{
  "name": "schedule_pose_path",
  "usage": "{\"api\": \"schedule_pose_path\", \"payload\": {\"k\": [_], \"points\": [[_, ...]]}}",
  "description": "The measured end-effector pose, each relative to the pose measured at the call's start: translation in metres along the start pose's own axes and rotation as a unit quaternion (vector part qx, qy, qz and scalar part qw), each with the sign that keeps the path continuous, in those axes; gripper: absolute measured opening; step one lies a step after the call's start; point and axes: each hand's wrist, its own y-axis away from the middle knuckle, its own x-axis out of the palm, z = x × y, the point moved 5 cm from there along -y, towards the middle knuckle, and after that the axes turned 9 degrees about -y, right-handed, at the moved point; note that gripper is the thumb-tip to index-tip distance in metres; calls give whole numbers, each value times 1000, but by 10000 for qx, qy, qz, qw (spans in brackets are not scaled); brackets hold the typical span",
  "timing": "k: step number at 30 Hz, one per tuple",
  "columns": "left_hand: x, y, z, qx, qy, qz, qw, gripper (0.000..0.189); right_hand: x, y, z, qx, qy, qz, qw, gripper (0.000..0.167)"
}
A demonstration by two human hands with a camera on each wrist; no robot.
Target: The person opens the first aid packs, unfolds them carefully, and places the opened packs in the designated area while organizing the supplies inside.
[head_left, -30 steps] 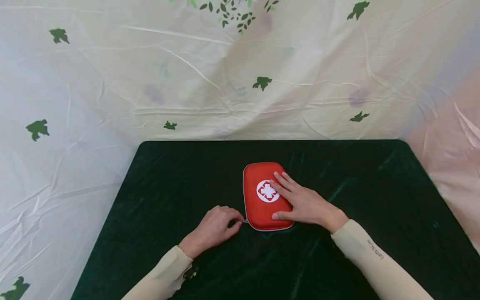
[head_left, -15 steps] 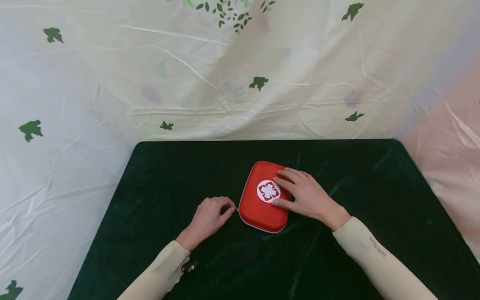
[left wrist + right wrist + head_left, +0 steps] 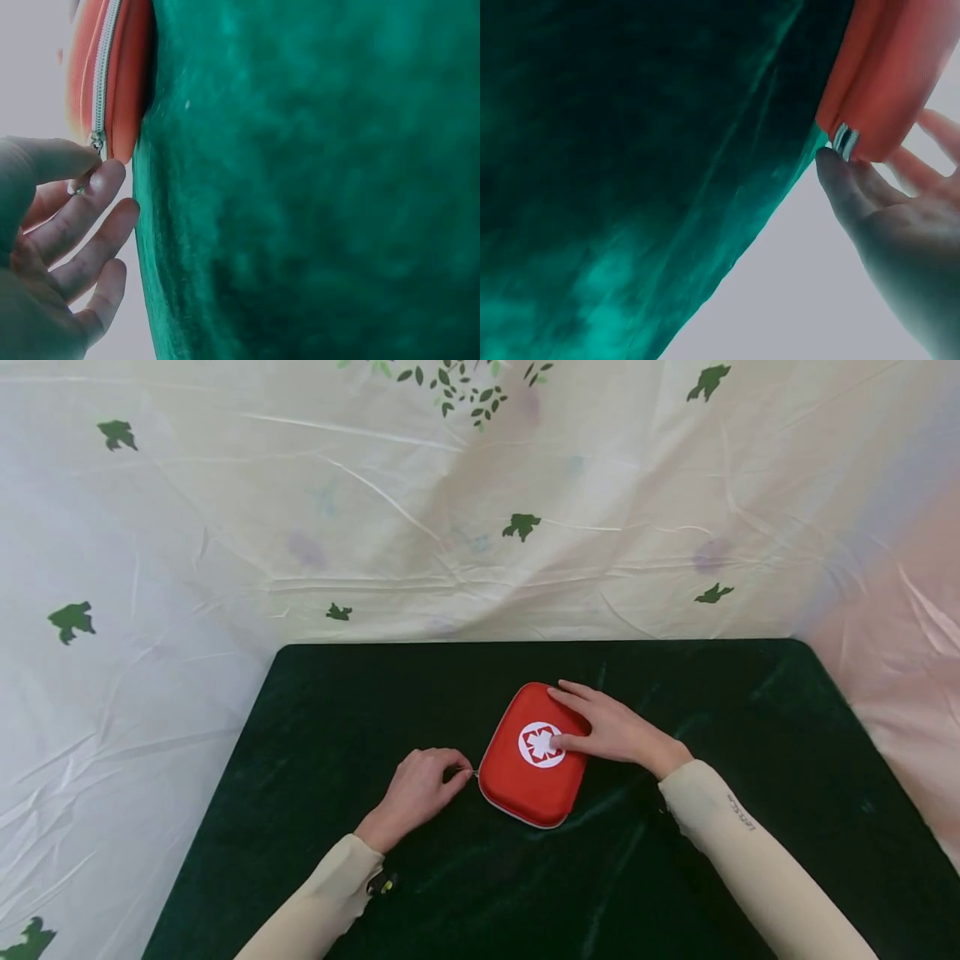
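A red first-aid case with a white cross emblem lies on the table, turned slightly clockwise. My left hand pinches the zipper pull at its near left corner between thumb and index finger. In the left wrist view, the metal slider sits just beyond the fingertips, and silver zipper teeth run along the case's side above it. My right hand holds the case's far right edge, thumb on top near the emblem. In the right wrist view, one finger reaches down the side to the zipper's end.
The table has a dark green velvety cover. Behind it and at both sides hangs a pale cloth printed with green birds and leaves. A small dark device is at the left cuff.
The case has turned clockwise from nearly straight. My right hand has moved from lying spread on the lid to its far right edge. The left hand has risen slightly, still pinching the zipper pull.
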Motion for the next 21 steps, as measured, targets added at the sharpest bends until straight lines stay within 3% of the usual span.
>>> {"api": "schedule_pose_path", "payload": {"k": [9, 21], "points": [[-7, -23, 6, -157, -90, -380, 9991, 6, -1, 34, -6, -288, 352, -259, 9986, 88], [-9, -52, 12, -335, 40, -462, 9984, 9, 2, 74, -9, -432, 583, -257, 9970, 83]]}}
